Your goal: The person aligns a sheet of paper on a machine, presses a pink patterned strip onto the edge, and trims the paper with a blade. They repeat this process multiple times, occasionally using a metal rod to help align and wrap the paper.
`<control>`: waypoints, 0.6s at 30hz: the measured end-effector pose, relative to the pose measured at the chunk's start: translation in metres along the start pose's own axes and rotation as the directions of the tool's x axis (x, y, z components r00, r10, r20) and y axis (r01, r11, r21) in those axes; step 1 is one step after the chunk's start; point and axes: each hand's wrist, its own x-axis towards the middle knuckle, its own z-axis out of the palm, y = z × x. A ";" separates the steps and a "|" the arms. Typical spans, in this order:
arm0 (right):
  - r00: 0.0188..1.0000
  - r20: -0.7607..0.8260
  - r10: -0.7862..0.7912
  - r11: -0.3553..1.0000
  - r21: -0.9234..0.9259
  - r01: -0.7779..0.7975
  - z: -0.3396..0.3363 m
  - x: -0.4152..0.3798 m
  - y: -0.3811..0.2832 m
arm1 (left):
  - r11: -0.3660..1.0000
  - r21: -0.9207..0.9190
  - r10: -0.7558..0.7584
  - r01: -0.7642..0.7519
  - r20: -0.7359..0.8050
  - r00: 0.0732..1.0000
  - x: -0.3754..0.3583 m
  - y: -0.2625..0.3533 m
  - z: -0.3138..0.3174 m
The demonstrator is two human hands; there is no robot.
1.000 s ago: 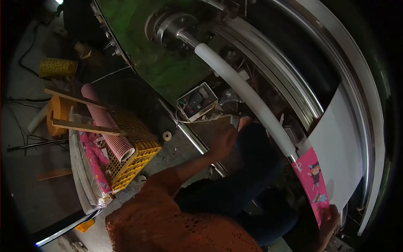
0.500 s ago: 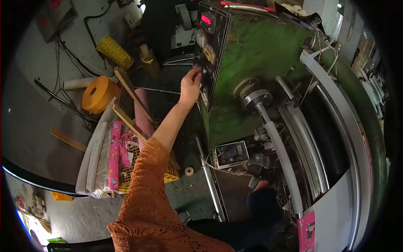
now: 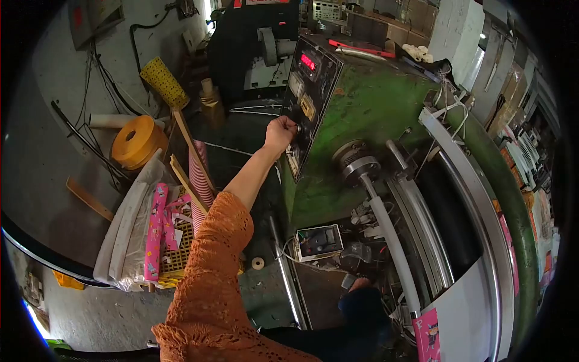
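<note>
My left hand [image 3: 280,134] reaches out in an orange knitted sleeve [image 3: 208,289]. Its thumb and fingers are closed round a small dark knob [image 3: 298,128] on the side control panel [image 3: 313,84] of a green machine [image 3: 380,108]. A red lit display [image 3: 308,62] and a yellowish meter [image 3: 307,107] sit above the knob. My right hand is out of the picture.
Right of the panel are a chuck with a shaft [image 3: 386,235], steel rollers [image 3: 425,211] and white sheet material [image 3: 464,314]. A small control box [image 3: 318,242] rests low by the machine. Left stand an orange tape roll [image 3: 140,142] and a yellow crate [image 3: 187,259] with rolls.
The camera view has tilted up slightly, so the machine and panel appear lower and more of the background shows. My left hand stays at the knob, its wrist turned somewhat.
</note>
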 end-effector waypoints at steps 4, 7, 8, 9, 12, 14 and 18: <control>1.000 -0.004 0.002 1.000 0.011 -0.002 0.001 -0.003 0.005 | 0.997 -0.080 -0.026 0.021 -0.063 0.998 -0.004 0.006 0.001; 1.000 -0.012 0.003 1.000 0.025 -0.003 0.002 -0.005 0.012 | 0.998 -0.051 -0.026 0.023 -0.073 0.997 -0.006 0.001 0.002; 1.000 -0.014 0.003 1.000 0.029 -0.003 0.002 -0.005 0.014 | 0.998 -0.066 -0.014 0.006 -0.108 0.994 -0.007 0.000 0.002; 1.000 -0.017 0.005 0.999 0.035 -0.005 0.003 -0.005 0.016 | 0.997 -0.081 -0.005 -0.007 -0.139 0.990 -0.011 -0.003 0.004; 1.000 -0.024 0.005 0.999 0.052 -0.004 0.003 -0.006 0.028 | 0.991 0.110 0.111 -0.074 -0.379 0.919 -0.041 0.010 0.011; 1.000 -0.029 0.003 0.998 0.063 -0.001 0.001 -0.005 0.042 | 0.965 0.205 0.242 -0.162 -0.470 0.849 -0.077 0.018 0.019; 1.000 -0.024 0.008 0.997 0.076 -0.006 0.000 -0.011 0.059 | 0.932 0.294 0.289 -0.213 -0.246 0.925 -0.188 -0.012 0.057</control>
